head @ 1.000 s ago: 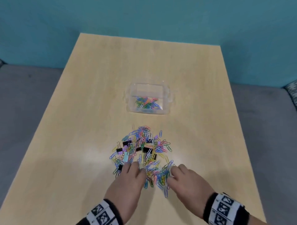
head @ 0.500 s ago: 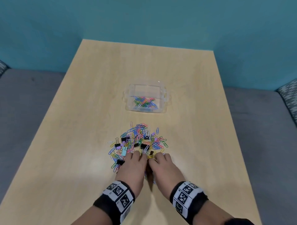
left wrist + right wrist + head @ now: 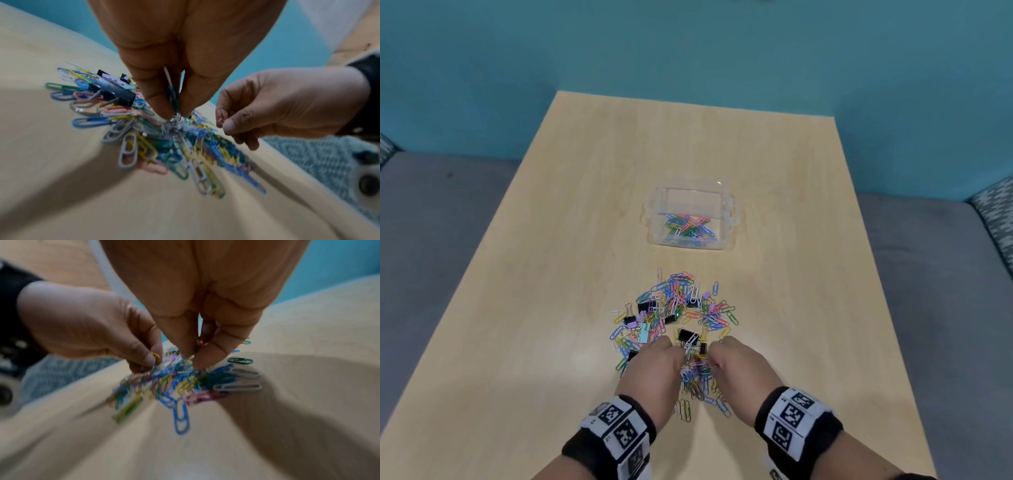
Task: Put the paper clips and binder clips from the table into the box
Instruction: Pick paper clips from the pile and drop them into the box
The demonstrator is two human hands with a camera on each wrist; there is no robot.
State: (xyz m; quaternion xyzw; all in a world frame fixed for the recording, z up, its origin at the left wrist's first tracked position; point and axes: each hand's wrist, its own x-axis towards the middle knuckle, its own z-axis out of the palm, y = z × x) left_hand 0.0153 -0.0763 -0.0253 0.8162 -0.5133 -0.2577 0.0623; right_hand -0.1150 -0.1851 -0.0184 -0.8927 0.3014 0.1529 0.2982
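A pile of coloured paper clips (image 3: 681,308) with black binder clips (image 3: 688,335) lies on the wooden table (image 3: 585,205), nearer me than the clear plastic box (image 3: 727,219), which holds some paper clips. Both hands are at the pile's near edge, knuckles up. My left hand (image 3: 657,363) pinches a bunch of paper clips (image 3: 174,100) between thumb and fingers. My right hand (image 3: 736,363) pinches clips too; its fingertips (image 3: 197,363) are closed on some above the pile (image 3: 174,382). A large black binder clip (image 3: 115,91) lies just left of the left hand.
The table's far half behind the box is bare wood. Grey floor (image 3: 431,240) lies on both sides, a teal wall (image 3: 688,51) beyond, and a patterned cushion (image 3: 996,212) at the right edge.
The hands came together from apart, raked the near clips inward, and now have curled fingers pinching clips. The head view has shifted and drawn back a little.
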